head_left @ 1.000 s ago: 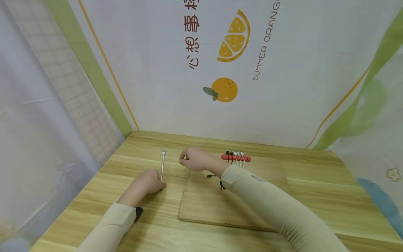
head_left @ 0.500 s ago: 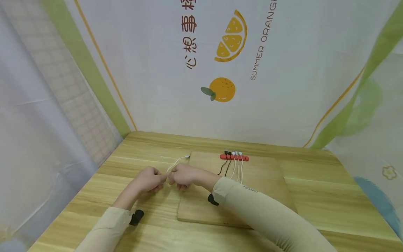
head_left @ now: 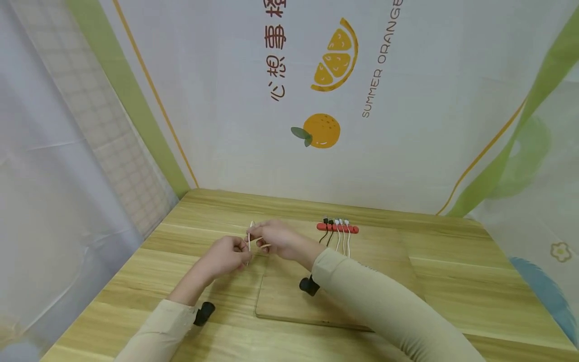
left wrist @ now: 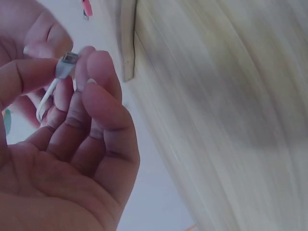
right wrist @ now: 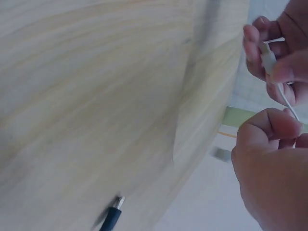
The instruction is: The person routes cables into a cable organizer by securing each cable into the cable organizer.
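Note:
A white USB cable [head_left: 249, 240] is raised above the table between both hands. My left hand [head_left: 223, 257] pinches its connector end; in the left wrist view the metal tip of the white plug [left wrist: 66, 64] shows between thumb and fingers. My right hand [head_left: 282, 242] grips the cable further along. From the right wrist, the thin white cord [right wrist: 287, 100] runs from the plug down into the right fingers. A red cable holder [head_left: 321, 227] lies at the far side of a wooden board [head_left: 289, 304], with several black and white cables set in it.
The board lies on a wood-grain table [head_left: 217, 332], right of the left hand. A black cable's plug [right wrist: 111, 219] with a metal tip appears low in the right wrist view. A printed white curtain [head_left: 253, 166] hangs behind the table.
The white cable, first stretched out near the left hand, is now lifted and bent between both hands. My right hand moved toward the left hand and took hold of it.

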{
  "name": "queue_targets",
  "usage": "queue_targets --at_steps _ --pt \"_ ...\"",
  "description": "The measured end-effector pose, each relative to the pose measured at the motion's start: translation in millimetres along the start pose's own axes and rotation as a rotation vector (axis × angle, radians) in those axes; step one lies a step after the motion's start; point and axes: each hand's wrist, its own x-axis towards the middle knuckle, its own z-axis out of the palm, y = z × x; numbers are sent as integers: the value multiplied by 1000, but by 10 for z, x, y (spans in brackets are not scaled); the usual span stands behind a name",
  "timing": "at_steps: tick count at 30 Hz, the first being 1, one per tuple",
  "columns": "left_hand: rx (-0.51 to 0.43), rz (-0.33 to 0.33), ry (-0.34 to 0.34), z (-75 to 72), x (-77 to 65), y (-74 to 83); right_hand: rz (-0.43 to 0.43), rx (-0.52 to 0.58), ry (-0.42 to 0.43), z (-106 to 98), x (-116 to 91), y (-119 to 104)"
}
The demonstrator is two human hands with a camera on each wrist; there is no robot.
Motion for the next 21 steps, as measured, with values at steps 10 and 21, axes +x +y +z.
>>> queue_targets --at_steps 10,21 --pt "24 66 -50 144 24 119 -70 45 35 -220 -98 -148" --pt "47 98 -88 314 4 356 -110 -38 79 -585 -356 -182"
